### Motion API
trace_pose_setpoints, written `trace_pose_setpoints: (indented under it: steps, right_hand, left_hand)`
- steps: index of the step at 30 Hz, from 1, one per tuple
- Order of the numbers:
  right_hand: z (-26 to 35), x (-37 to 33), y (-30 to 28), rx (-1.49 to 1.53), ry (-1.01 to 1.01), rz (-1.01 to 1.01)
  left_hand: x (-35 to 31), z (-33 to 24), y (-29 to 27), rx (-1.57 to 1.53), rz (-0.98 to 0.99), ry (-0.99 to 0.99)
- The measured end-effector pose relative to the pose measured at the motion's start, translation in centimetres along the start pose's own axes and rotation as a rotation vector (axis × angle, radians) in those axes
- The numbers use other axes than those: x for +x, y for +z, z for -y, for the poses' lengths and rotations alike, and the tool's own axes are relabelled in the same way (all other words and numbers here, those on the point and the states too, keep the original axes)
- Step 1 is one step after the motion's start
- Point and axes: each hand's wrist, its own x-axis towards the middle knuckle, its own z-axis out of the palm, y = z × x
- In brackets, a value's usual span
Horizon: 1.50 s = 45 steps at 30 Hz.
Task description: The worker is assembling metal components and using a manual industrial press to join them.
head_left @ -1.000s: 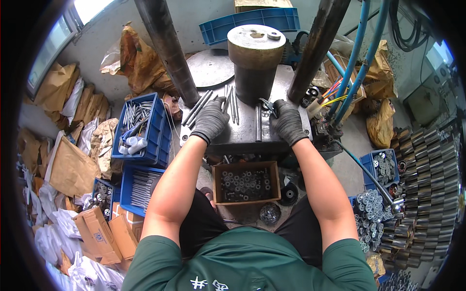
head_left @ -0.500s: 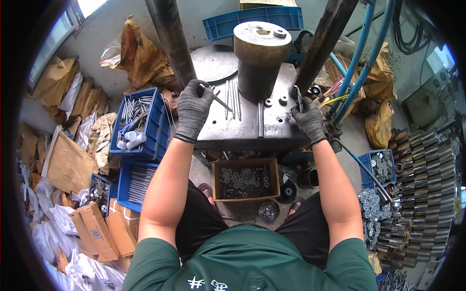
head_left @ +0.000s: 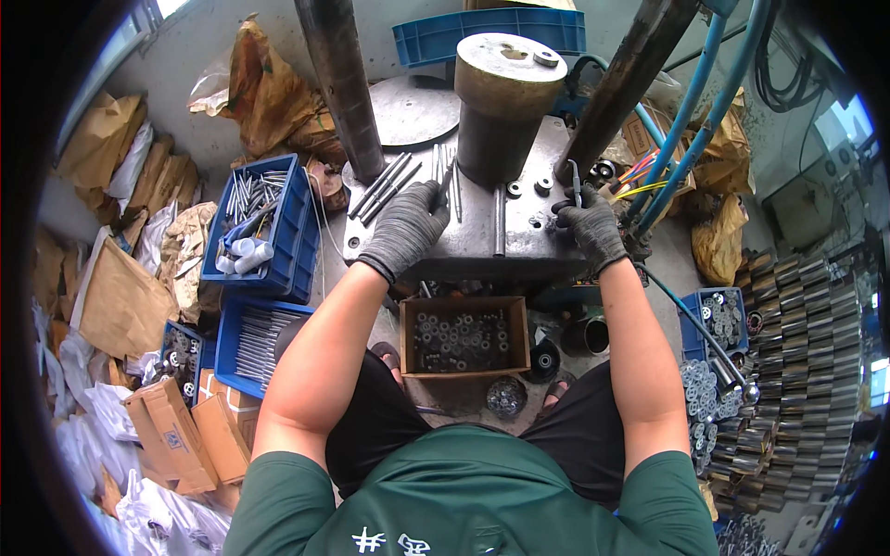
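My left hand (head_left: 408,227), in a grey knit glove, is at the left part of the metal worktable (head_left: 473,243). Its fingers close on a thin dark metal rod (head_left: 447,178), partly hidden by the glove. Beside it lie several silver rods (head_left: 456,195), and left of the hand are several darker rods (head_left: 378,192). In my gloved right hand (head_left: 593,227), at the table's right side, a slim metal tool with a hooked tip (head_left: 575,178) stands upright. Between the hands are a thicker rod (head_left: 499,222) and small metal rings (head_left: 543,186).
A heavy metal cylinder (head_left: 505,120) stands behind the rods, beside a round plate (head_left: 414,109). Dark posts (head_left: 345,83) flank the table. Blue bins (head_left: 301,236) of metal parts sit at left; a carton (head_left: 464,371) of rings is below. Stacked metal pieces (head_left: 807,371) lie at right.
My left hand has moved right and nearer, from beside the left post to the silver rods, uncovering the darker rods. My right hand still holds the hooked tool, almost in place.
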Motion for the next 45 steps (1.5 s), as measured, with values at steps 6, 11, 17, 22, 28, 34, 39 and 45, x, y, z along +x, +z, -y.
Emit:
trace_pose_setpoints:
  steps: [6,11,17,22,28,34,39,45]
  right_hand:
    - [1.1,0.5,-0.6,0.018,0.119,-0.007]
    - [1.1,0.7,-1.1,0.018,0.197,0.015]
    - [1.7,-0.5,0.1,0.160,0.032,0.104]
    - [2.8,-3.6,1.5,0.205,-0.212,0.151]
    - [3.1,-6.7,2.6,-0.162,-0.515,0.111]
    - [3.8,-9.3,2.3,-0.338,-0.728,-0.074]
    - [4.1,-10.1,1.6,-0.351,-0.720,-0.134]
    - [2.7,-9.0,0.3,0.116,-0.079,0.018]
  left_hand:
    - [-0.3,-1.1,1.0,-0.197,-0.033,-0.015]
    - [-0.6,-3.7,1.5,-0.988,0.053,-0.253]
    - [0.2,-6.3,2.6,-1.075,0.102,-0.302]
    - [0.2,-8.0,4.8,-1.211,0.229,-0.498]
    - [-0.4,-8.7,6.9,-1.483,0.432,-0.555]
    - [-1.8,-10.3,7.1,-1.552,0.574,-0.523]
    - [-2.1,-10.8,6.7,-1.376,0.556,-0.593]
    - [-1.8,-10.7,6.1,-1.317,0.363,-0.491]
